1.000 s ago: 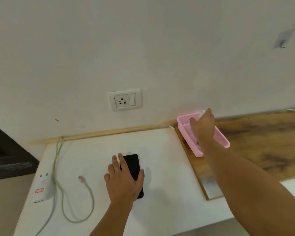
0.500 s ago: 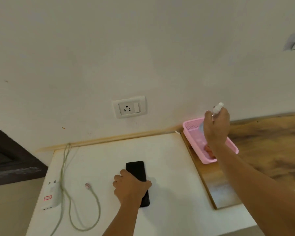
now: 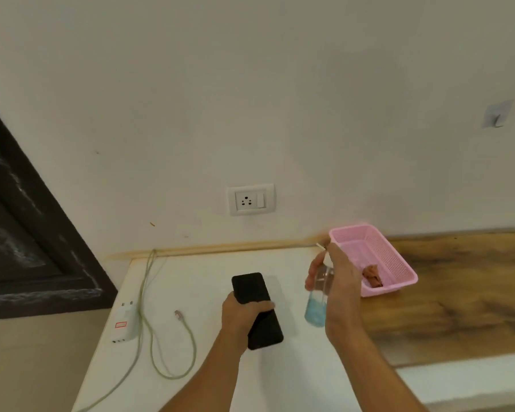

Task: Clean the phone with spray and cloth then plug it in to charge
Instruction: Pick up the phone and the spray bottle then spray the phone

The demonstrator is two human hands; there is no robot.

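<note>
- Head view: the left hand (image 3: 244, 315) is gripping a flat black glass-faced phone (image 3: 257, 310) around its middle, over the white tabletop (image 3: 197, 281).
- The right hand (image 3: 336, 288) is wrapping round a small clear plastic spray bottle with blue liquid (image 3: 315, 310), just right of the phone.
- A reddish cloth (image 3: 372, 275) is lying in the pink plastic mesh basket (image 3: 399, 264).
- A white charger with pale cable (image 3: 125, 322) is lying left, below the wall socket (image 3: 251, 199).
- The phone is probably stiff, slippery and fragile; holding its long edges seems safest.

One head-worn view looks forward and down over the counter (image 3: 197, 379) from its near edge, facing the wall (image 3: 250, 99) (wide-angle, close).
</note>
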